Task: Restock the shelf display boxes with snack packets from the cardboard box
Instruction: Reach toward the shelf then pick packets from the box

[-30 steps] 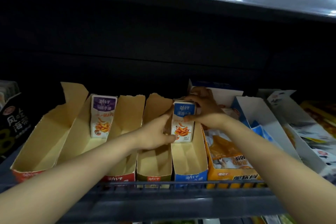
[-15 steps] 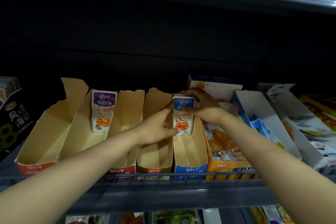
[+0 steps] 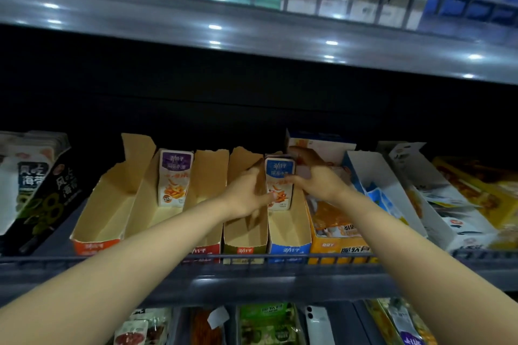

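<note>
Blue-topped snack packets stand upright at the back of the blue-fronted display box. My left hand holds their left side, thumb on the front. My right hand grips them from the right and top, fingers curled round the stack. A purple-topped packet stands alone in a red-fronted box. Two more cardboard display boxes, the far-left box and the olive-fronted box, hold nothing I can see. The cardboard supply box is out of view.
An orange box with orange packets sits right of the blue one, then white boxes. Black seaweed boxes stand at left. A wire rail runs along the shelf front. Another shelf hangs overhead; more goods lie below.
The view has tilted up, showing the upper shelf. Both hands stay on the blue packets at the back of the box, shifted only slightly.
</note>
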`<action>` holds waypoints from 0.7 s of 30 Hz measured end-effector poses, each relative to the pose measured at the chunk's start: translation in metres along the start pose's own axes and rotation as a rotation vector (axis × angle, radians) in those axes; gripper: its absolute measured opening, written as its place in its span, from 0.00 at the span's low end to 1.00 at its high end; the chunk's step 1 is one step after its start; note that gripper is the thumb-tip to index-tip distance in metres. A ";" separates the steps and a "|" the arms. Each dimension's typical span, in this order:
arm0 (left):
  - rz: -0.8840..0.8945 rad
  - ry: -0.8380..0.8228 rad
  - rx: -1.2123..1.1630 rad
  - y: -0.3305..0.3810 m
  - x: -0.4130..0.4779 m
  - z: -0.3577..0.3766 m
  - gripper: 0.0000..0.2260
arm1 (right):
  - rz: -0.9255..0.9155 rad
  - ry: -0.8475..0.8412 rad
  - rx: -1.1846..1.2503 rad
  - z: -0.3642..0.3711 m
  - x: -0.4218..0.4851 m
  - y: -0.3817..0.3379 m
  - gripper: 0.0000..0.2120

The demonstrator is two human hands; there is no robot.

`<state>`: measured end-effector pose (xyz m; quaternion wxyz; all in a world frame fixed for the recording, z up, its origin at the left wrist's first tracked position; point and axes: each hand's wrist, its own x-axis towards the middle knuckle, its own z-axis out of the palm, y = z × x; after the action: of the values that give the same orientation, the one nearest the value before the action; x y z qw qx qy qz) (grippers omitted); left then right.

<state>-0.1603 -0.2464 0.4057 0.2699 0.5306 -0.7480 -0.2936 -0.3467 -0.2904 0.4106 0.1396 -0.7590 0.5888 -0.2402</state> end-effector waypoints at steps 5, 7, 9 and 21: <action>-0.041 -0.012 0.154 0.002 -0.034 -0.018 0.39 | -0.008 -0.014 -0.047 -0.016 -0.042 -0.019 0.23; -0.033 -0.013 0.235 0.001 -0.053 -0.026 0.39 | -0.022 -0.031 -0.056 -0.016 -0.060 -0.028 0.29; -0.028 -0.021 0.301 -0.006 -0.074 -0.031 0.38 | -0.026 -0.054 -0.067 -0.013 -0.076 -0.032 0.32; 0.112 0.058 0.577 -0.085 -0.208 -0.018 0.34 | -0.147 -0.215 -0.123 0.066 -0.209 -0.065 0.36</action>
<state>-0.0323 -0.0737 0.3372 0.1448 0.5515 -0.8206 -0.0383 -0.2985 -0.0773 0.3454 0.1371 -0.8287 0.5267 -0.1306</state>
